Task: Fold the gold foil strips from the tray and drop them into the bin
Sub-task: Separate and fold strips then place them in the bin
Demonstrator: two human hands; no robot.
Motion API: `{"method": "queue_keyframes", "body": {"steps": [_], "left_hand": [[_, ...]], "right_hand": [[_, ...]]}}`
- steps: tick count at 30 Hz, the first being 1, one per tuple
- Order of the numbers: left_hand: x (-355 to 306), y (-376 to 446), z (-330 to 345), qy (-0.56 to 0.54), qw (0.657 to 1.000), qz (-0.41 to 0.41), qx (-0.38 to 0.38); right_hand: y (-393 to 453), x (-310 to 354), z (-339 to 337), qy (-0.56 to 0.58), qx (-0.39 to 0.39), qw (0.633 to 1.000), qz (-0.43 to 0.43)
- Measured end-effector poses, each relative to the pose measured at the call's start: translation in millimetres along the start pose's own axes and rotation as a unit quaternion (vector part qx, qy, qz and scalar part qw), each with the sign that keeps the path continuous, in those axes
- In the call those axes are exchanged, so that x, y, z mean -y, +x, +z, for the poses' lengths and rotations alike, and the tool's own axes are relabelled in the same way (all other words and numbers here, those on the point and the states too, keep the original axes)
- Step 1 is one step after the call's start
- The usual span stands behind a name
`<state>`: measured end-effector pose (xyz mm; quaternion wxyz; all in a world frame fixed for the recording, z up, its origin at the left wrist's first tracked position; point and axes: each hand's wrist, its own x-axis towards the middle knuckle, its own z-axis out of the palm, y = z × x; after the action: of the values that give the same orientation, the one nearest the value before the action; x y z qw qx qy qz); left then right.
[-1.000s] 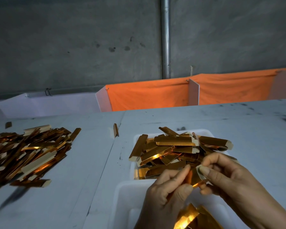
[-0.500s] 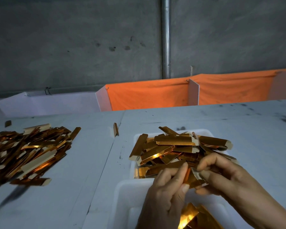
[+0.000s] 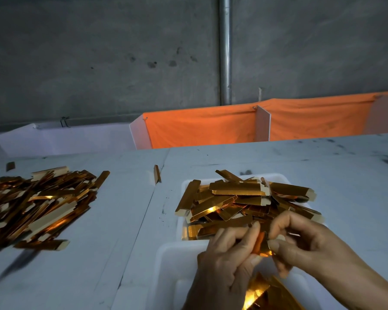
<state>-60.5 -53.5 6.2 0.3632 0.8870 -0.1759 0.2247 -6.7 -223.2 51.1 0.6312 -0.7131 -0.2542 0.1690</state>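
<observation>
A white tray point(image 3: 278, 176) sits ahead of me, heaped with several gold foil strips point(image 3: 238, 195). Nearer to me stands a white bin point(image 3: 173, 262) with folded gold pieces point(image 3: 259, 291) at its bottom. My left hand point(image 3: 226, 262) and my right hand point(image 3: 305, 245) meet above the bin's far rim, both pinching one small gold foil strip point(image 3: 263, 245) between thumbs and fingertips. The strip is bent and mostly hidden by my fingers.
A large loose pile of gold strips point(image 3: 36, 202) lies on the white table point(image 3: 112, 231) at the left. One single strip point(image 3: 156, 177) stands near the table seam. Orange cloth dividers point(image 3: 202, 128) and a grey wall with a metal pipe point(image 3: 225, 50) lie behind.
My two hands have closed in on the strip and drawn slightly toward the tray; the strip is more bent and more covered by my fingers than one second ago.
</observation>
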Motion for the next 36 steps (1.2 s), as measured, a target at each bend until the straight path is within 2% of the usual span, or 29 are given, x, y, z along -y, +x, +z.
{"method": "queue_keyframes", "body": {"steps": [3,5,10,14,19,24,28,32,36], "left_hand": [[1.7,2.1,2.3,0.052,0.998,0.032,0.017],[3.1,2.9,3.1,0.067,0.997,0.030,0.021],[8.1,0.3,3.5,0.061,0.998,0.018,0.015],[9.4,-0.5,3.2,0.059,0.998,0.026,0.004],[9.1,0.5,3.5,0.063,0.997,0.034,0.007],[8.9,1.3,2.8,0.067,0.997,0.027,0.034],[9.6,1.4,2.1,0.051,0.997,0.000,0.057],[8.3,-1.5,-0.5,-0.013,0.994,-0.099,0.036],[7.4,-1.7,-1.1,-0.014,0.995,-0.092,0.040]], "right_hand": [[3.1,-11.6,0.8,-0.079,-0.019,0.997,0.016],[3.1,-10.3,1.8,-0.077,-0.024,0.996,0.025],[0.9,-2.1,0.9,0.134,0.002,0.988,0.081],[2.8,-6.9,0.5,0.187,0.016,0.975,0.116],[2.9,-7.2,0.1,0.189,0.026,0.973,0.131],[4.0,-11.3,1.0,0.120,0.016,0.984,0.128],[5.5,-13.5,1.5,0.105,0.001,0.987,0.123],[5.6,-15.5,1.4,0.118,-0.012,0.986,0.118],[5.7,-16.0,1.0,0.110,-0.010,0.988,0.112]]}}
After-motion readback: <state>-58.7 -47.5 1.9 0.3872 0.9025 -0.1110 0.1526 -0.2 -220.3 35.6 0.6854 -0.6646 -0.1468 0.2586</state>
